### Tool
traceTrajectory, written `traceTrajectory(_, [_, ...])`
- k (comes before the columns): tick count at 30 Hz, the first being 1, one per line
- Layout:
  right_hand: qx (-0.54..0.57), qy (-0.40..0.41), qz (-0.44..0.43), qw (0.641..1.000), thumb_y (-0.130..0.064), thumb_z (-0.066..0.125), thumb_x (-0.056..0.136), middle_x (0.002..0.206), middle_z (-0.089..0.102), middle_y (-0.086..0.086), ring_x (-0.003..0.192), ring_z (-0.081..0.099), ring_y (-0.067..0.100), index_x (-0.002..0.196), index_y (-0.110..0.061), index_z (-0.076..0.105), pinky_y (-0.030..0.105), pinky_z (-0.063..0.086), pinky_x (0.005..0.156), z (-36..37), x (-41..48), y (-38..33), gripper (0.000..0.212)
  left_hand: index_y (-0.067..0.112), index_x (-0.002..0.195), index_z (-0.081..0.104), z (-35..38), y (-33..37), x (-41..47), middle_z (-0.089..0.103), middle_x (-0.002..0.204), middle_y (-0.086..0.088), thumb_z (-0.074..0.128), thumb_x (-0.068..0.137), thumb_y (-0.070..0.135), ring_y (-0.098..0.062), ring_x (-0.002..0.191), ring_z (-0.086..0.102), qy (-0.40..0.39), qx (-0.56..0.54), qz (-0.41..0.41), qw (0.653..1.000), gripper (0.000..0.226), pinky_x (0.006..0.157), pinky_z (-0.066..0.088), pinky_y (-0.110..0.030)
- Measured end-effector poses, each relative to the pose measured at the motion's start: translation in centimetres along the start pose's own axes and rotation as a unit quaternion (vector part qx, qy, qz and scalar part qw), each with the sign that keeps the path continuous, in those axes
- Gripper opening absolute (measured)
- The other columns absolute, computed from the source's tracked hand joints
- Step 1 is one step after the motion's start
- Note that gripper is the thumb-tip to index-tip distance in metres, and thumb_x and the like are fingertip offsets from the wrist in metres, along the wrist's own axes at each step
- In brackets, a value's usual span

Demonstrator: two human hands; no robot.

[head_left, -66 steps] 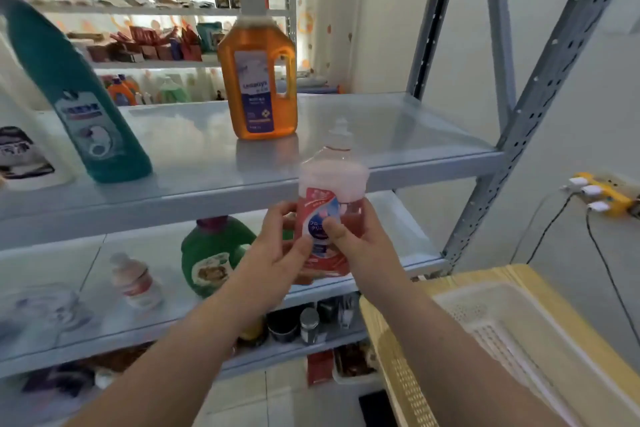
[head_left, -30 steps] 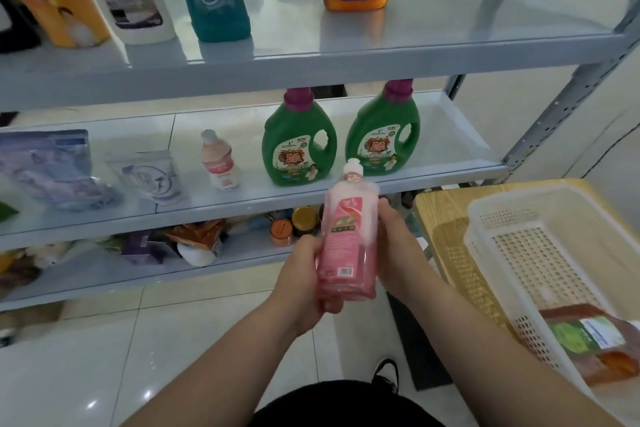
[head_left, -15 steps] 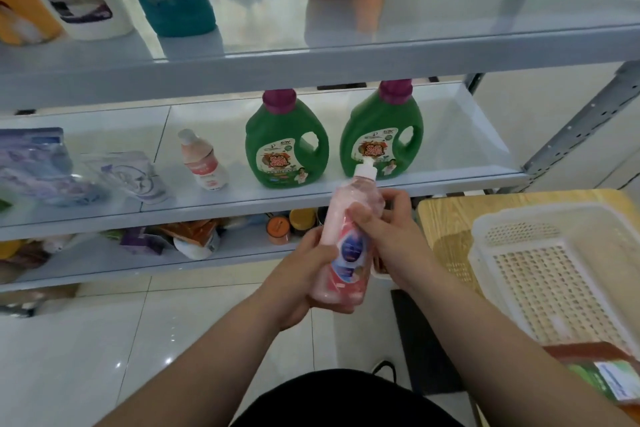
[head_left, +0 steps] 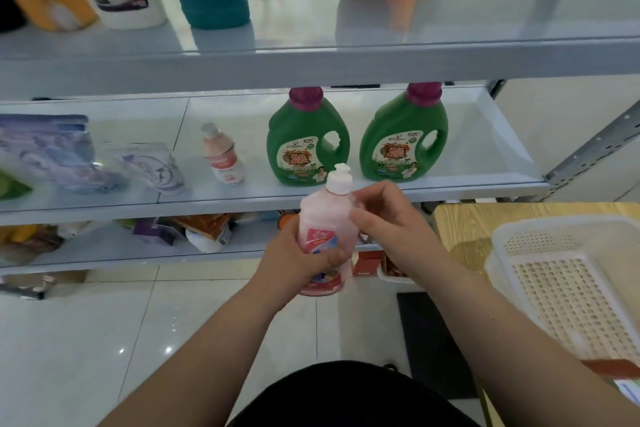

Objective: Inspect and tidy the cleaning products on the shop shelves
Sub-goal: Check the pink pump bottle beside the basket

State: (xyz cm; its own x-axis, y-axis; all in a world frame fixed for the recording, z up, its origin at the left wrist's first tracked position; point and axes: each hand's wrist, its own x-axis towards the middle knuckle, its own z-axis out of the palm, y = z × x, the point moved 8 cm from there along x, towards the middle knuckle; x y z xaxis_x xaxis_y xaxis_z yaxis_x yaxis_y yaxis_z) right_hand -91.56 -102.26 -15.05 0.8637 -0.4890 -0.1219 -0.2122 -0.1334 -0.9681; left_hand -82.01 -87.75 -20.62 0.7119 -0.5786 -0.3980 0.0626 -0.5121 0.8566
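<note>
Two hands are closed on the pink translucent plastic bottle (head_left: 325, 218) with a white flip cap (head_left: 337, 180), held upright at 6 o'clock of the left green plastic jug (head_left: 306, 146). Its label is wrapped by the left hand (head_left: 298, 260) and its shoulder is pinched by the right hand (head_left: 391, 225). The cap is best checked for tightness while the body is steadied low. The label's print is mostly covered.
</note>
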Motion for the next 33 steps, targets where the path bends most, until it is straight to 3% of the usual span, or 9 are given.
traceTrajectory(2, [-0.104,0.035,-0.027,0.994,-0.04,0.062,0.097,0.088,0.063,0.0,0.078,0.06,0.008,0.103,-0.032,0.06,0.025,0.049,0.07,0.0,-0.2,-1.8,0.011,0.035,0.118,0.048,-1.6,0.2,-0.6,0.063,0.105,0.013,0.091,0.067,0.039,-0.011,0.095,0.063,0.04,0.095,0.046,0.994,0.067,0.081,0.05,-0.028])
traceTrajectory(5, [-0.247,0.039,-0.061,0.966,-0.054,0.05,0.096,0.074,0.059,-0.005,0.067,0.055,0.007,0.102,-0.03,0.057,0.024,0.04,0.059,1.3,-0.6,-4.1,0.025,0.036,0.118,0.049,-3.0,0.7,-2.0,0.06,0.108,0.014,0.088,0.071,0.042,-0.012,0.097,0.06,0.053,0.201,0.119,0.971,0.062,0.08,0.048,-0.027])
traceTrajectory(9, [-0.469,0.072,-0.096,0.875,-0.061,0.039,0.097,0.066,0.054,-0.007,0.061,0.052,0.012,0.083,-0.025,0.052,0.03,0.042,0.055,3.8,-0.9,-5.0,0.041,0.035,0.125,0.053,-4.5,0.2,-3.4,0.059,0.114,0.014,0.082,0.074,0.05,-0.011,0.098,0.059,0.059,0.281,0.173,0.942,0.062,0.078,0.048,-0.029])
traceTrajectory(16, [-0.481,0.11,-0.27,0.827,-0.036,0.04,0.098,0.056,0.047,-0.006,0.047,0.043,0.018,0.069,-0.021,0.047,0.029,0.033,0.045,9.3,-5.1,-7.2,0.033,0.044,0.112,0.057,-6.6,-3.7,-5.6,0.066,0.097,0.018,0.09,0.064,0.043,-0.01,0.09,0.063,-0.097,0.209,0.109,0.967,0.058,0.08,0.05,-0.027])
traceTrajectory(18, [-0.478,0.047,-0.26,0.838,-0.041,0.041,0.097,0.066,0.049,-0.009,0.059,0.046,0.015,0.077,-0.026,0.045,0.029,0.033,0.054,10.7,-5.8,-7.0,0.025,0.045,0.105,0.059,-6.7,-5.2,-6.5,0.069,0.093,0.018,0.092,0.062,0.037,-0.004,0.085,0.065,-0.121,0.172,0.097,0.973,0.054,0.076,0.052,-0.023])
traceTrajectory(21, [-0.436,-0.037,-0.152,0.886,-0.048,0.051,0.097,0.099,0.056,-0.016,0.087,0.052,0.004,0.105,-0.029,0.056,0.022,0.041,0.073,10.4,-6.2,-5.3,0.021,0.048,0.098,0.055,-7.1,-6.1,-7.3,0.067,0.089,0.02,0.091,0.064,0.039,0.003,0.081,0.061,-0.094,0.163,0.106,0.976,0.051,0.067,0.046,-0.018])
traceTrajectory(25, [-0.358,-0.09,-0.121,0.921,-0.024,0.067,0.093,0.118,0.055,-0.021,0.112,0.051,-0.004,0.12,-0.032,0.059,0.011,0.042,0.088,10.2,-8.0,-4.5,0.029,0.048,0.108,0.05,-7.6,-6.5,-7.5,0.062,0.093,0.02,0.088,0.067,0.045,0.004,0.083,0.056,-0.071,0.203,0.12,0.969,0.056,0.071,0.045,-0.022])
traceTrajectory(29, [-0.385,-0.043,-0.064,0.92,-0.042,0.061,0.097,0.115,0.057,-0.019,0.107,0.053,-0.002,0.12,-0.036,0.059,0.01,0.039,0.082,9.6,-8.5,-3.7,0.024,0.045,0.112,0.051,-7.2,-6.5,-7.9,0.06,0.095,0.019,0.087,0.07,0.045,-0.003,0.084,0.057,-0.074,0.226,0.142,0.961,0.056,0.07,0.043,-0.021])
traceTrajectory(33, [-0.361,-0.071,-0.088,0.926,-0.024,0.069,0.09,0.118,0.056,-0.02,0.114,0.051,-0.004,0.121,-0.036,0.063,0.007,0.039,0.09,8.7,-9.2,-4.1,0.033,0.038,0.124,0.056,-5.9,-6.0,-7.7,0.062,0.101,0.016,0.086,0.07,0.046,-0.01,0.089,0.059,-0.082,0.244,0.145,0.955,0.062,0.074,0.045,-0.024])
